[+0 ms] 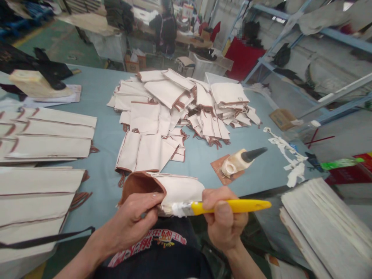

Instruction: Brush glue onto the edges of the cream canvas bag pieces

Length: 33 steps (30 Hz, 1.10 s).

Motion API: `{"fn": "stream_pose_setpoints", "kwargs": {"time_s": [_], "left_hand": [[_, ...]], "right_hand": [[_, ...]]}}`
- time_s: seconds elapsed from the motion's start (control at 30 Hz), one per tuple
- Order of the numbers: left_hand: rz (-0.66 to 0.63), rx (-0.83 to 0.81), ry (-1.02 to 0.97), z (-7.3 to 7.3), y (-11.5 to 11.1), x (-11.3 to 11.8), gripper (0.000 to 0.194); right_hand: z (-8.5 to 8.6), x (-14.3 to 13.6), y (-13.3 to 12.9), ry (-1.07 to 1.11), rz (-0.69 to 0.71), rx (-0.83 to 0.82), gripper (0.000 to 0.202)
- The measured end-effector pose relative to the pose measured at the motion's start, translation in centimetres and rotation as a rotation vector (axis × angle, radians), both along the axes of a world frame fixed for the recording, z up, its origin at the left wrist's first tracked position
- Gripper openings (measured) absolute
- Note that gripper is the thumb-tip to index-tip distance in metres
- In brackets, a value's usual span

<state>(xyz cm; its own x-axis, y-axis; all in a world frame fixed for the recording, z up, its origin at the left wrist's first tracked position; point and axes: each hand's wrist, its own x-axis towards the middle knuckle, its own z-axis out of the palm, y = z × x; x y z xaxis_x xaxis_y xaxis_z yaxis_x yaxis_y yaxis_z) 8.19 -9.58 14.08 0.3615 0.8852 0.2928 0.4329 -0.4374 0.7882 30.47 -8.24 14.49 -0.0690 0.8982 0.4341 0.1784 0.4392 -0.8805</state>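
Note:
My left hand [136, 217] pinches the edge of a cream fabric piece [183, 188] whose brown lining [139, 186] shows at its open end, near the table's front edge. In my right hand [225, 219] is a brush with a yellow handle [247, 205]. White paste covers its bristles [177, 209], which touch the fabric's near edge beside my left fingertips. Beyond my right hand, a cream container [234, 163] with a black stick-like part leaning out of it rests on a brown square [216, 166].
A heap of cream pieces with brown edging [165, 89] covers the middle of the blue-grey table [101, 155]. Stacked cream pieces [52, 143] lie at left. White scraps [296, 174] and a thick pale stack [328, 221] are at right. A person [165, 31] is in the background.

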Motion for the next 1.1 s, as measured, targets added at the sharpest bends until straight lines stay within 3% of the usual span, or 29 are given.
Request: {"fn": "stream_pose_setpoints", "kwargs": {"time_s": [0.1,0.23,0.4,0.53,0.73,0.9,1.0,1.1], "left_hand": [[-0.005,-0.055,-0.019,0.2,0.0,0.0,0.035],[0.008,-0.137,-0.032,0.4,0.3,-0.1,0.033],[0.017,-0.313,-0.119,0.9,1.1,-0.4,0.035],[0.001,-0.498,-0.283,1.4,1.5,-0.1,0.032],[0.002,-0.676,-0.445,1.5,1.5,0.6,0.031],[0.02,-0.722,-0.501,1.1,1.5,0.8,0.028],[0.037,-0.69,-0.497,0.8,1.3,0.7,0.03],[0.029,-0.673,-0.457,0.8,1.1,0.6,0.031]], "right_hand": [[-0.1,-0.3,0.1,0.178,-0.054,-0.049,0.035],[-0.1,-0.3,0.3,0.218,0.077,-0.166,0.036],[0.7,0.3,0.6,0.349,-0.024,-0.114,0.034],[0.6,-0.1,0.8,0.234,-0.03,-0.003,0.029],[0.7,-1.4,1.8,-0.223,-0.032,0.475,0.026],[0.9,-1.2,1.6,-0.155,-0.068,0.454,0.023],[0.5,-1.3,1.9,-0.231,-0.03,0.431,0.026],[-0.3,-1.1,2.5,-0.205,-0.103,0.37,0.023]]}}
